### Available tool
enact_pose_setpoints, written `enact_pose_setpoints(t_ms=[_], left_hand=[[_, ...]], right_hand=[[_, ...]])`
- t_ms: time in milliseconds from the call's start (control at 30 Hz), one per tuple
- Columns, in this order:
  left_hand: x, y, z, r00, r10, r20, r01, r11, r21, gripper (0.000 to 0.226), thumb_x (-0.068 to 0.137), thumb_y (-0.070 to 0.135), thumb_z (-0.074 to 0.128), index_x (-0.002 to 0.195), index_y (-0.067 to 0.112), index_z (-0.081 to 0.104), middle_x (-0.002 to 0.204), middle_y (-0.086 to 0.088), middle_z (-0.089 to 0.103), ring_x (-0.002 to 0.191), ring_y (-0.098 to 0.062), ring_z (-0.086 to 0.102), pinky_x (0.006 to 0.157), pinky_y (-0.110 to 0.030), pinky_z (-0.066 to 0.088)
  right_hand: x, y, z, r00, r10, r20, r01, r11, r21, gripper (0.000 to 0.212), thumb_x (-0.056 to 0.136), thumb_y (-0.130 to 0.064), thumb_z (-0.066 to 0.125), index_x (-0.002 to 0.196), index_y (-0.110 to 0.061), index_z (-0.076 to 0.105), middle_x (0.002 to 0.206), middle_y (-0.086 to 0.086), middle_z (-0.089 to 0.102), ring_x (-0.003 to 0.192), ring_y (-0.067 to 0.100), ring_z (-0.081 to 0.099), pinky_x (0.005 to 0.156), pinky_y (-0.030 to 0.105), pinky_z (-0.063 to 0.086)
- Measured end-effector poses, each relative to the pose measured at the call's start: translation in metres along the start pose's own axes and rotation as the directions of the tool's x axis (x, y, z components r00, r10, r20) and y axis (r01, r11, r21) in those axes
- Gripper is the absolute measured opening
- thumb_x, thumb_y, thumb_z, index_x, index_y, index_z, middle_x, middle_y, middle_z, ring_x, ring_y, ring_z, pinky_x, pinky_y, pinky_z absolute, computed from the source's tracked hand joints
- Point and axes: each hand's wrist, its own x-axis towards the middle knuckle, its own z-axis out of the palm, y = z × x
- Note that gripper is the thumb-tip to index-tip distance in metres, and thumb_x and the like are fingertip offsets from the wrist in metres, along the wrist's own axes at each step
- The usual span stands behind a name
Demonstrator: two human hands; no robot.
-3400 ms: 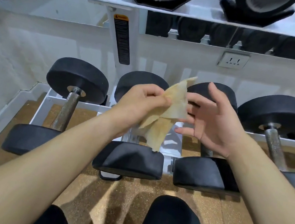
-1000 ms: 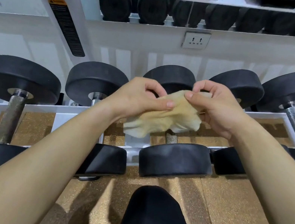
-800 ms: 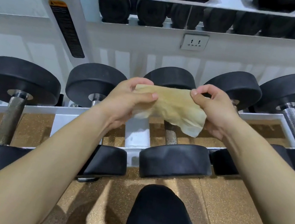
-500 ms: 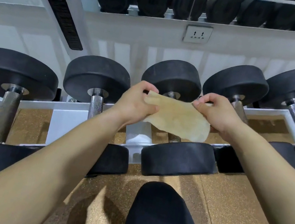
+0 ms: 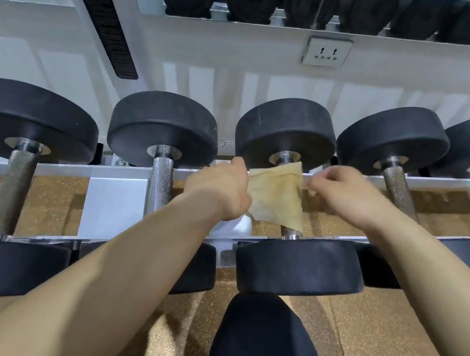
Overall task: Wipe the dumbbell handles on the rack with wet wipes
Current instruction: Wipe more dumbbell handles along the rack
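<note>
A: What does each grip have?

B: The left hand [image 5: 219, 187] curls its fingers over the left edge of the yellowish, crumpled wet wipe [image 5: 277, 198]. The right hand [image 5: 341, 193] pinches the opposite edge between thumb and fingertips, though that grip is blurred. The wipe hangs spread between them.

A: And the thing to be wiped?

B: Directly beneath: the knurled steel handle [image 5: 291, 232] of the third black, round-headed dumbbell [image 5: 285, 133] from the left, lying in the white metal rack [image 5: 109, 206]. The wipe drapes over most of the bar, and only its near end shows below the lower corner.

A: Which way does the bar run?

B: Its long axis points away from the person, from the near head to the far head by the wall, leaning slightly left as it goes. The hands sit on either side, across that axis, about equally close.

A: So the coming move?

B: Probably closing the wipe around the bar, then sliding along its length.
</note>
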Motion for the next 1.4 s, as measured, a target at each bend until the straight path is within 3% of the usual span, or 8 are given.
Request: enact_pose_setpoints(t_ms=[67, 200, 433, 633, 800, 1033, 1167, 1400], left_hand=[[0.000, 0.000, -0.001, 1.000, -0.004, -0.001, 0.004, 1.000, 0.015, 0.033, 0.095, 0.032, 0.052, 0.124, 0.018, 0.043, 0.124, -0.008, 0.059, 0.110, -0.033, 0.057, 0.080, -0.040, 0.045], [-0.002, 0.002, -0.003, 1.000, 0.007, -0.008, -0.007, 1.000, 0.001, 0.026, 0.096, 0.035, 0.049, 0.115, 0.018, 0.043, 0.119, -0.006, 0.058, 0.107, -0.031, 0.055, 0.079, -0.040, 0.043], [-0.001, 0.003, -0.004, 0.998, 0.006, -0.070, 0.000, 0.996, 0.089, 0.022, 0.098, 0.032, 0.045, 0.115, 0.018, 0.046, 0.118, -0.007, 0.060, 0.096, -0.029, 0.052, 0.076, -0.037, 0.038], [0.002, -0.004, -0.003, 0.999, -0.032, -0.025, 0.035, 0.991, 0.132, 0.024, 0.096, 0.035, 0.045, 0.115, 0.021, 0.051, 0.123, -0.003, 0.059, 0.110, -0.030, 0.058, 0.078, -0.036, 0.038], [0.000, -0.003, -0.008, 0.998, -0.055, 0.010, 0.053, 0.988, 0.144, 0.026, 0.097, 0.034, 0.044, 0.119, 0.022, 0.052, 0.122, -0.004, 0.059, 0.105, -0.030, 0.057, 0.078, -0.036, 0.040], [-0.001, -0.004, -0.011, 0.998, -0.059, 0.019, 0.056, 0.990, 0.127, 0.024, 0.097, 0.033, 0.043, 0.117, 0.023, 0.053, 0.123, -0.004, 0.060, 0.105, -0.030, 0.057, 0.078, -0.035, 0.040], [-0.003, -0.002, -0.011, 0.998, -0.057, 0.016, 0.055, 0.990, 0.131, 0.021, 0.098, 0.031, 0.041, 0.114, 0.024, 0.052, 0.127, -0.005, 0.058, 0.113, -0.030, 0.056, 0.080, -0.035, 0.037], [-0.005, 0.001, -0.012, 0.999, -0.027, 0.026, 0.023, 0.991, 0.135, 0.011, 0.099, 0.034, 0.041, 0.105, 0.025, 0.044, 0.127, -0.005, 0.057, 0.110, -0.028, 0.054, 0.079, -0.034, 0.036]], right_hand=[[0.008, -0.015, 0.016, 0.969, 0.103, 0.226, -0.137, 0.981, 0.137, 0.028, 0.090, -0.031, 0.065, 0.102, -0.007, 0.070, 0.086, 0.003, 0.069, 0.080, 0.020, 0.066, 0.075, 0.035, 0.055], [0.032, -0.026, 0.036, 0.924, 0.232, 0.304, -0.350, 0.834, 0.426, 0.032, 0.090, -0.008, 0.068, 0.121, -0.002, 0.063, 0.105, 0.017, 0.075, 0.083, 0.027, 0.074, 0.068, 0.038, 0.062], [0.056, -0.023, 0.046, 0.849, 0.220, 0.481, -0.477, 0.713, 0.515, 0.013, 0.088, -0.023, 0.076, 0.087, -0.010, 0.071, 0.091, 0.011, 0.074, 0.083, 0.028, 0.072, 0.085, 0.047, 0.060], [0.047, -0.012, 0.044, 0.789, 0.140, 0.598, -0.540, 0.623, 0.566, 0.026, 0.101, -0.023, 0.057, 0.078, -0.011, 0.063, 0.071, 0.006, 0.067, 0.062, 0.018, 0.068, 0.063, 0.030, 0.060], [0.018, -0.002, 0.037, 0.703, 0.196, 0.684, -0.586, 0.704, 0.401, 0.034, 0.104, -0.024, 0.051, 0.081, -0.007, 0.069, 0.060, 0.007, 0.066, 0.051, 0.016, 0.066, 0.054, 0.029, 0.059], [0.028, -0.014, 0.050, 0.830, 0.352, 0.433, -0.487, 0.836, 0.254, 0.009, 0.095, -0.015, 0.067, 0.094, -0.006, 0.064, 0.083, 0.012, 0.074, 0.069, 0.024, 0.071, 0.070, 0.037, 0.060], [0.050, -0.028, 0.052, 0.874, 0.351, 0.335, -0.466, 0.798, 0.381, 0.028, 0.082, -0.010, 0.076, 0.109, -0.006, 0.068, 0.101, 0.016, 0.075, 0.086, 0.035, 0.073, 0.082, 0.052, 0.060], [0.060, -0.010, 0.051, 0.808, 0.129, 0.575, -0.522, 0.611, 0.596, 0.019, 0.095, -0.024, 0.065, 0.080, -0.012, 0.063, 0.072, 0.006, 0.066, 0.063, 0.018, 0.067, 0.067, 0.033, 0.059]])
